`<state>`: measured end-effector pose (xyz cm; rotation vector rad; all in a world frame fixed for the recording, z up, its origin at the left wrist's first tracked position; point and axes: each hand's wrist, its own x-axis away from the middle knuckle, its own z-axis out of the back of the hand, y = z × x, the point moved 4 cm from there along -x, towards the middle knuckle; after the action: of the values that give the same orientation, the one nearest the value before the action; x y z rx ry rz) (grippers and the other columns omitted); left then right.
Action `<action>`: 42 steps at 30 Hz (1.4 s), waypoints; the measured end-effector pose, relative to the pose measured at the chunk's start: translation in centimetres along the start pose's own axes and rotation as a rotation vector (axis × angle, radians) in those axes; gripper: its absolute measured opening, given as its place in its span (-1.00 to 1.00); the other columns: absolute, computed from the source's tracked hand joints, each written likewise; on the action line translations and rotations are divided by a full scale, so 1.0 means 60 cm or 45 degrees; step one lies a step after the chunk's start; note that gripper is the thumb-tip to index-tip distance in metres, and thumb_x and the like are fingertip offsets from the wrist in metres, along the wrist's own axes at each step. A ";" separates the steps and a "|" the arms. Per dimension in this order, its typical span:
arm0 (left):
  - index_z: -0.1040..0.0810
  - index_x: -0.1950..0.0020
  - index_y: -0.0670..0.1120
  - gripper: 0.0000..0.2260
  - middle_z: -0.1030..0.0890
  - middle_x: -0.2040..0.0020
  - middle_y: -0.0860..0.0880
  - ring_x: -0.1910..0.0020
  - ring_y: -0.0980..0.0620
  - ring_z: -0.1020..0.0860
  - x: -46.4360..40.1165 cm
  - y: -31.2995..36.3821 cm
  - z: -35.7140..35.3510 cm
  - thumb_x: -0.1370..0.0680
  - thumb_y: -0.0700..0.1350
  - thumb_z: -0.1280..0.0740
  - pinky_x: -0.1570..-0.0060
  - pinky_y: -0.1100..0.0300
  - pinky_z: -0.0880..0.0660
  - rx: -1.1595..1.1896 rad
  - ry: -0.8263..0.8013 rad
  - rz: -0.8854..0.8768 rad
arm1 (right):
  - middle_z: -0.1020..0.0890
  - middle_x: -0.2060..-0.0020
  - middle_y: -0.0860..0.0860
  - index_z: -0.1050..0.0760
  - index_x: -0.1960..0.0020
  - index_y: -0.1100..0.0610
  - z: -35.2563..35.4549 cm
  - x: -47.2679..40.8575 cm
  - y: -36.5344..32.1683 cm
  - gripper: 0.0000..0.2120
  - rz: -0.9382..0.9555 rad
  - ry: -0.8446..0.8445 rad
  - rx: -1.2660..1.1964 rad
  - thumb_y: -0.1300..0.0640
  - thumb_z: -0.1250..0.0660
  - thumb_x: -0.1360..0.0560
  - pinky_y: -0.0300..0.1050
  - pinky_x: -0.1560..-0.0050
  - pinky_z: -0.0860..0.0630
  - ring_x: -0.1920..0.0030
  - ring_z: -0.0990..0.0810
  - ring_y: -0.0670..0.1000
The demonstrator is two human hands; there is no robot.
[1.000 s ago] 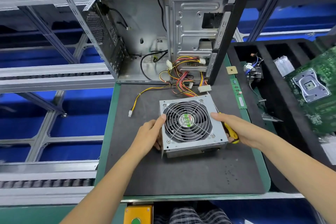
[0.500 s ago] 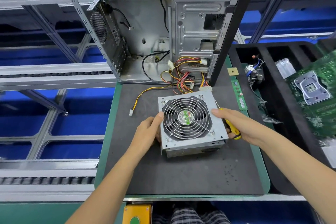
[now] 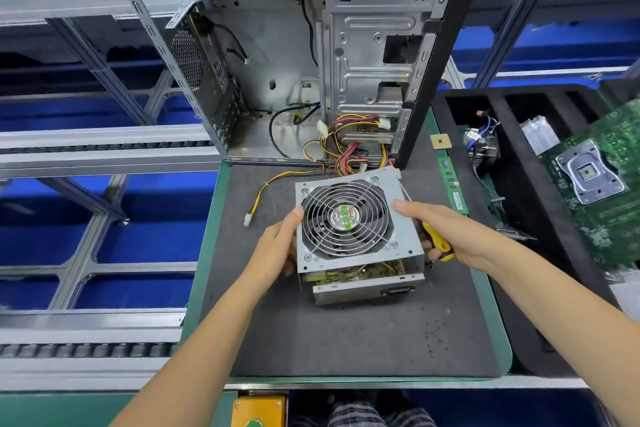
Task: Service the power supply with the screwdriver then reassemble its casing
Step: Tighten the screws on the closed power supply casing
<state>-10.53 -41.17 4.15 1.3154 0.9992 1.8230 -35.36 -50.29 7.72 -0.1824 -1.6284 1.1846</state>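
Power supply (image 3: 356, 236) sits mid-mat, near edge of its fan cover (image 3: 346, 218) raised off the base, board and parts visible in the gap. My read: cover is unscrewed and either coming off or going back on; can't tell which, so reassembly and screws remain. Left hand (image 3: 277, 250) grips the cover's left edge, thumb on top. Right hand (image 3: 450, 236) clamps the right edge, thumb on top, yellow screwdriver (image 3: 437, 243) tucked under its fingers. Behind: cable bundle (image 3: 349, 149) trailing into the open computer case (image 3: 311, 62).
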 end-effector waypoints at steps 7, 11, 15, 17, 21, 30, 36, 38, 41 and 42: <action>-0.53 -0.03 -0.32 -0.25 -0.65 0.03 -0.27 -0.05 -0.25 -0.58 0.031 -0.006 -0.033 -0.43 0.38 -0.06 -0.17 -0.17 -0.46 -0.058 0.126 -0.115 | -0.32 0.35 0.03 -0.39 0.05 0.09 0.016 0.010 0.009 -0.39 0.088 -0.055 0.067 -0.37 -0.45 -0.22 -0.20 0.50 -0.19 0.42 -0.26 -0.02; -0.49 0.08 -0.31 -0.28 -0.64 0.09 -0.23 0.08 -0.17 -0.57 0.035 -0.013 -0.036 -0.42 0.38 -0.06 -0.09 -0.08 -0.47 -0.075 0.178 -0.125 | -0.37 0.37 0.02 -0.41 -0.03 0.27 0.012 0.006 0.024 -0.26 0.083 -0.021 0.092 -0.37 -0.40 -0.26 -0.21 0.51 -0.22 0.46 -0.29 -0.04; -0.46 0.12 -0.31 -0.31 -0.62 0.13 -0.27 0.19 -0.04 -0.50 0.029 -0.010 -0.037 -0.43 0.35 -0.05 0.00 -0.12 -0.47 -0.084 0.225 -0.156 | -0.40 0.40 -0.01 -0.39 -0.16 0.31 0.009 0.003 0.027 -0.24 0.092 -0.035 0.073 -0.32 -0.35 -0.31 -0.25 0.53 -0.24 0.48 -0.30 -0.07; -0.47 0.12 -0.29 -0.32 -0.62 0.14 -0.24 0.22 -0.03 -0.50 0.025 -0.008 -0.036 -0.42 0.36 -0.03 0.01 -0.12 -0.46 -0.096 0.254 -0.198 | -0.41 0.38 0.00 -0.42 -0.13 0.29 0.009 0.003 0.026 -0.32 0.100 -0.045 0.057 -0.30 -0.34 -0.35 -0.26 0.52 -0.23 0.48 -0.30 -0.08; -0.46 0.12 -0.25 -0.35 -0.61 0.12 -0.25 0.22 0.05 -0.47 0.018 -0.009 -0.036 -0.42 0.36 -0.06 -0.01 -0.15 -0.46 -0.034 0.251 -0.237 | -0.39 0.39 -0.01 -0.46 0.08 0.09 0.006 0.007 0.028 -0.55 0.122 -0.035 0.010 -0.28 -0.37 -0.35 -0.27 0.53 -0.23 0.49 -0.30 -0.09; -0.56 0.01 -0.16 -0.39 -0.67 0.05 -0.17 -0.05 -0.24 -0.58 0.015 -0.022 -0.028 -0.43 0.35 -0.08 -0.17 -0.23 -0.46 0.033 0.242 -0.131 | -0.30 0.26 0.12 -0.38 0.06 0.13 0.000 0.007 0.022 -0.35 0.109 -0.002 0.024 -0.40 -0.42 -0.21 -0.19 0.49 -0.21 0.38 -0.24 0.01; -0.50 -0.03 -0.24 -0.32 -0.64 0.04 -0.28 0.10 -0.19 -0.58 0.009 -0.020 -0.027 -0.38 0.35 -0.08 -0.16 -0.29 -0.44 0.078 0.223 -0.050 | -0.33 0.26 0.12 -0.39 -0.05 0.20 0.000 0.003 0.011 -0.28 0.138 0.015 0.085 -0.38 -0.41 -0.25 -0.20 0.49 -0.25 0.40 -0.29 -0.01; -0.50 -0.04 -0.24 -0.31 -0.64 0.05 -0.28 0.07 -0.27 -0.58 0.008 -0.022 -0.032 -0.40 0.37 -0.05 -0.14 -0.28 -0.45 0.060 0.202 -0.073 | -0.34 0.26 0.13 -0.43 -0.06 0.15 0.003 0.005 0.010 -0.31 0.130 0.013 0.087 -0.39 -0.40 -0.24 -0.21 0.51 -0.25 0.43 -0.28 0.00; -0.47 -0.06 -0.26 -0.30 -0.62 0.04 -0.31 0.14 -0.20 -0.56 0.010 -0.030 -0.037 -0.42 0.38 -0.06 -0.13 -0.30 -0.46 0.102 0.188 -0.064 | -0.33 0.26 0.12 -0.42 -0.03 0.16 0.006 0.007 0.011 -0.31 0.129 0.013 0.090 -0.40 -0.41 -0.23 -0.21 0.51 -0.23 0.41 -0.25 0.03; -0.46 -0.06 -0.27 -0.30 -0.61 0.04 -0.33 0.14 -0.13 -0.55 0.010 -0.032 -0.038 -0.42 0.38 -0.07 -0.13 -0.31 -0.45 0.124 0.184 -0.053 | -0.32 0.26 0.12 -0.40 -0.02 0.17 0.005 0.007 0.012 -0.31 0.129 0.018 0.094 -0.40 -0.41 -0.23 -0.20 0.50 -0.23 0.41 -0.24 0.04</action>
<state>-12.73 -40.17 2.28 1.2234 1.1965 1.8797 -36.11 -49.86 7.45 -0.2279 -1.5758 1.3156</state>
